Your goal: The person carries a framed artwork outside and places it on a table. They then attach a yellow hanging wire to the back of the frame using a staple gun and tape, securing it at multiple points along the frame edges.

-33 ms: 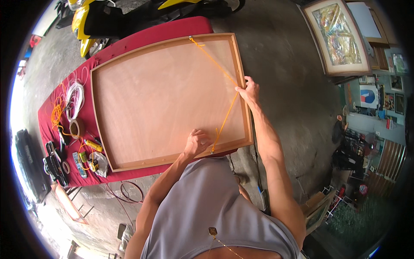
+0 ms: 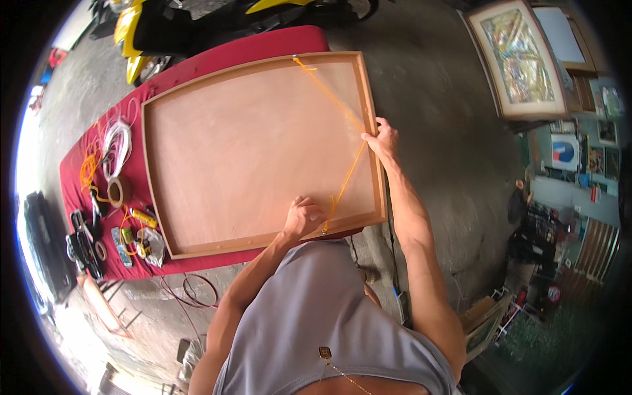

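Observation:
A large wooden picture frame (image 2: 263,247) lies back side up, its thin light-brown backing board (image 2: 243,151) showing inside the raised rim. An orange cord (image 2: 333,99) is tied to a small metal fitting on the far rail and another on the near rail. My right hand (image 2: 384,139) grips the middle of the right rail, thumb on top, where the cord bends against the rail. Over the near part of the board my left hand (image 2: 303,218) is closed with curled fingers, just left of the cord's near knot. Whatever it may hold is hidden.
A red cloth-covered table (image 2: 197,71) supports the frame. On its left lie white cable (image 2: 117,150), orange cord (image 2: 89,172), a tape roll (image 2: 119,191), a yellow tool (image 2: 143,218) and black tools (image 2: 83,243). A yellow-black motorbike (image 2: 164,36) stands beyond; a framed picture (image 2: 517,59) is at far right.

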`<control>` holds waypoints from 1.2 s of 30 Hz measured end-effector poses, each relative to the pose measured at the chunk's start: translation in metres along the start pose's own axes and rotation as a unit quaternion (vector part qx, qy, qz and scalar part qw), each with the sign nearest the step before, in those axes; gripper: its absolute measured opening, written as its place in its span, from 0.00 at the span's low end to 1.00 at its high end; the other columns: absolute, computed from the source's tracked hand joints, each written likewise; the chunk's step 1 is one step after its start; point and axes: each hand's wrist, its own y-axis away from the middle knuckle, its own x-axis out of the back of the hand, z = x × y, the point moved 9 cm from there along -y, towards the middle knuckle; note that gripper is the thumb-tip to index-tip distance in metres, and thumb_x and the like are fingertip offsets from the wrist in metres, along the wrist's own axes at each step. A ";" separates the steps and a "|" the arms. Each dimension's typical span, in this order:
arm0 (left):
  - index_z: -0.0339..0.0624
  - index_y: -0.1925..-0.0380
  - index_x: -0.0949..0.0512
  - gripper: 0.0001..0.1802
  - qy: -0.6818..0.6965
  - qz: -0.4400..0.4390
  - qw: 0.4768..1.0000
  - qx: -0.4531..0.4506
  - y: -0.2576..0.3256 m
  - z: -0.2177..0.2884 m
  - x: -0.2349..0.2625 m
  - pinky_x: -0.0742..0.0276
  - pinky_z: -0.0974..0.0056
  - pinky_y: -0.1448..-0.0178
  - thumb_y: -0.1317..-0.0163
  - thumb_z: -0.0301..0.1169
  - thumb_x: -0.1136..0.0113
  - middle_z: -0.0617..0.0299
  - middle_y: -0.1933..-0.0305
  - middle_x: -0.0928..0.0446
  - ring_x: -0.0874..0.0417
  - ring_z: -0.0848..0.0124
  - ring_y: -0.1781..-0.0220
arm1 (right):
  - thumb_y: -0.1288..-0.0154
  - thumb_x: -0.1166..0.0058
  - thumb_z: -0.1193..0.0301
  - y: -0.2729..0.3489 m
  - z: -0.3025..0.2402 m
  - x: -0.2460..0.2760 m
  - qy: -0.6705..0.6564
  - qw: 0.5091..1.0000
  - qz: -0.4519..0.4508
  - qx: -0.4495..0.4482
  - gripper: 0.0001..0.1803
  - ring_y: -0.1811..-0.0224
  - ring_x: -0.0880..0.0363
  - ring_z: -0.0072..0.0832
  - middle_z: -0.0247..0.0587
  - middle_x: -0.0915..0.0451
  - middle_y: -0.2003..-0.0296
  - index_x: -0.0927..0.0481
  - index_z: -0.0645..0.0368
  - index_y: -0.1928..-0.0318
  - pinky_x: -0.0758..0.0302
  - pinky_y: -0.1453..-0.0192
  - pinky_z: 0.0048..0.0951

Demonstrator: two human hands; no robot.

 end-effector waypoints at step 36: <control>0.42 0.68 0.18 0.18 0.131 0.351 0.902 0.213 0.273 -0.084 0.171 0.24 0.56 0.61 0.47 0.46 0.38 0.55 0.69 0.23 0.20 0.57 0.65 | 0.39 0.43 0.66 0.097 -0.105 -0.031 0.076 0.961 0.204 0.170 0.16 0.59 0.23 0.42 0.51 0.20 0.61 0.21 0.67 0.57 0.26 0.51 0.39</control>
